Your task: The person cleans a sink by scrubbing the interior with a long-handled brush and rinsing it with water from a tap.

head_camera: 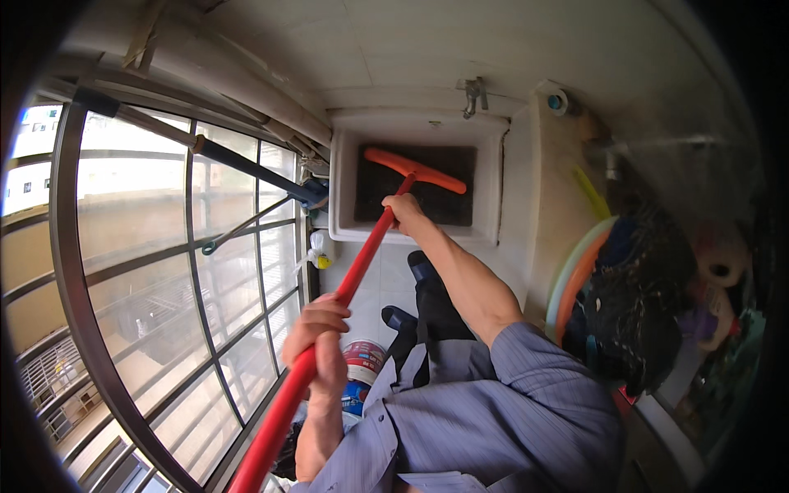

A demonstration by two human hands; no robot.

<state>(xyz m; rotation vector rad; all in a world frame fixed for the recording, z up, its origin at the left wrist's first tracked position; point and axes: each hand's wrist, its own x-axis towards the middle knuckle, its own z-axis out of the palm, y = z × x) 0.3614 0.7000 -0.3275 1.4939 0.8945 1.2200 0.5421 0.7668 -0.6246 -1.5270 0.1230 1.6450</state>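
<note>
My left hand (319,345) is wrapped around the middle of a red pole (363,262), which runs from the bottom edge of the view up to the sink. Nearer the head, my right hand (404,211) grips the same pole over the front rim of a white utility sink (419,235). The pole ends in an orange-red T-shaped head (416,169), which lies slanted over the dark basin. Whether the head touches the basin's bottom, I cannot tell. A metal tap (473,97) is on the wall behind the sink.
Barred windows (135,246) line the left side, with a dark-handled pole (246,166) slanting across them. A white plastic bag (318,249) hangs left of the sink. Printed buckets (362,358) stand by my legs. On the right are a ledge (548,166), basins (570,277) and a dark bundle (635,308).
</note>
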